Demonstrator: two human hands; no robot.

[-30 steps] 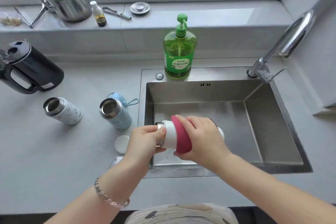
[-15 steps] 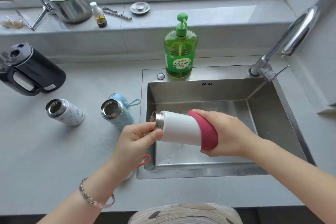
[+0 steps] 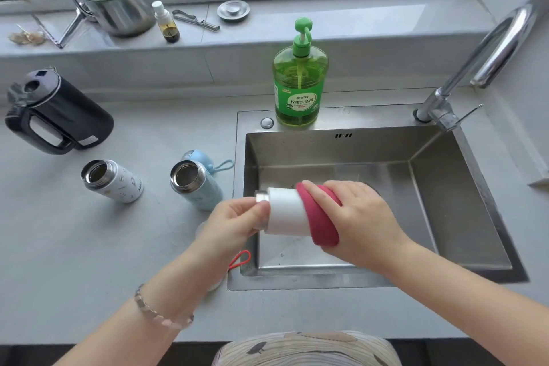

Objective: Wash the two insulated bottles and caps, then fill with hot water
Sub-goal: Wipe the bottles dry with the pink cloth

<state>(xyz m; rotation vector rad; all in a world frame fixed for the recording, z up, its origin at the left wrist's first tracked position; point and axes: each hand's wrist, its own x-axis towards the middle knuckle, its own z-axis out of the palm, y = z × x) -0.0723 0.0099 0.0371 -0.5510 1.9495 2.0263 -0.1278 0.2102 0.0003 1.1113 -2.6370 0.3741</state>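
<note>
— Slid toward the neck since half a second ago: sponge [image 3: 322, 224], with right hand [image 3: 361, 218] on it. Leaves less of the white bottle [image 3: 285, 214] bare.
— Right fingers?
— Curled over the sponge, pressing it round the bottle's middle. Thumb out of sight underneath.
— And left hand [image 3: 234, 224]?
— Pinches the steel neck, thumb and forefinger closed on the rim.
— Where, exactly?
— Held on its side above the near left corner of the sink [image 3: 341, 154]. Neck toward the worktop [image 3: 74, 246], base hidden under the right hand. Touches only hands and sponge.
— On the worktop?
— Blue bottle [image 3: 197, 187] and printed bottle [image 3: 114, 183], both uncapped, standing left of the sink and apart from each other. Blue cap [image 3: 199, 157] with a loop, just behind the blue bottle. Red loop [image 3: 240, 258] at the sink's edge, beside the left wrist; cannot tell what it belongs to, hidden under the arm.
— Further back?
— Black kettle [image 3: 59, 116] at far left. Green soap [image 3: 300, 83] on the sink's back ledge. Tap [image 3: 499, 47] at the right rear corner, spout arching above the basin. Steel pot [image 3: 116, 0] on the sill under the window.
</note>
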